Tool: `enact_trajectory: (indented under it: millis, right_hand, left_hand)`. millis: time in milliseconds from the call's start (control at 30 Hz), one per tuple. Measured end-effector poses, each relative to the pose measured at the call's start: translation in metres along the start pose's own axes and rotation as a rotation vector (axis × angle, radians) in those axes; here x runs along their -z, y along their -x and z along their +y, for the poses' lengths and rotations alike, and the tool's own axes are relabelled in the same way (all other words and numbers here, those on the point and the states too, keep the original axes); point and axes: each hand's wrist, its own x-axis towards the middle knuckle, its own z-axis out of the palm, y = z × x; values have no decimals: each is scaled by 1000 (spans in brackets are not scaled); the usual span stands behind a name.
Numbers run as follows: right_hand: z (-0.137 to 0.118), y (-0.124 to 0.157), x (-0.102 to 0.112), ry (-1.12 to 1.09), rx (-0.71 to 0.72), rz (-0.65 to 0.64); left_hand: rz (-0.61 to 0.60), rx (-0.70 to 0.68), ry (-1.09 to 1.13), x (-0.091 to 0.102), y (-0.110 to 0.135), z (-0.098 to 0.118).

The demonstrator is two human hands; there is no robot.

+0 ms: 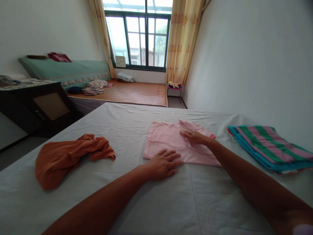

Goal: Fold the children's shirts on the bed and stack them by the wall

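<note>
The pink shirt lay flat on the white sheet, in front of the person, with its straight hem toward the left and small creases over the cloth. The left hand was placed palm down at the near edge of the shirt, partly on the cloth and partly over the sheet. Its fingers were spread apart, so this grip was open and clamped on nothing. The right hand rested on the upper part of the shirt, its fingers stretched toward the left; I could not tell whether this grip pinched some cloth. A bit of red trim showed just beside the right wrist.

On the left side of the sheet lay a rust-orange garment, loosely crumpled and well apart from both hands. On the right side was a folded pile, with a green-and-pink striped cloth on top and a blue cloth under it.

Farther away stood a bed with a brown mat, where some clothes lay. Behind it, a square clock stood below the window, between two yellow curtains.
</note>
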Motion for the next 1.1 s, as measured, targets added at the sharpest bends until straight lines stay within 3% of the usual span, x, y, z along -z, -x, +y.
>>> enact_trajectory:
  millis: [200,400,533,733,800,900,1000,1100]
  right_hand:
    - [49,25,-13,232,-105,175]
    - [65,29,-12,280,-166,220]
    - [74,35,-7,316,-251,228]
    - [51,38,-6,316,-251,354]
    - [33,36,-11,299,-139,344]
    - [8,31,-22,263,16,232]
    - [0,29,-30,245,37,162]
    - [10,31,-27,267,-12,147]
  left_hand:
    - [-26,6,20,5,-1,0]
    - [-68,13,24,8,-5,0]
    - [-63,131,-16,9,-2,-11]
    - [-43,425,-240,25,-3,-28]
    - [-37,427,-291,30,-14,-26]
    - [-44,358,-291,28,-42,-25]
    - [-88,336,-238,16,-71,-35]
    - [-116,359,-193,6,-89,-57]
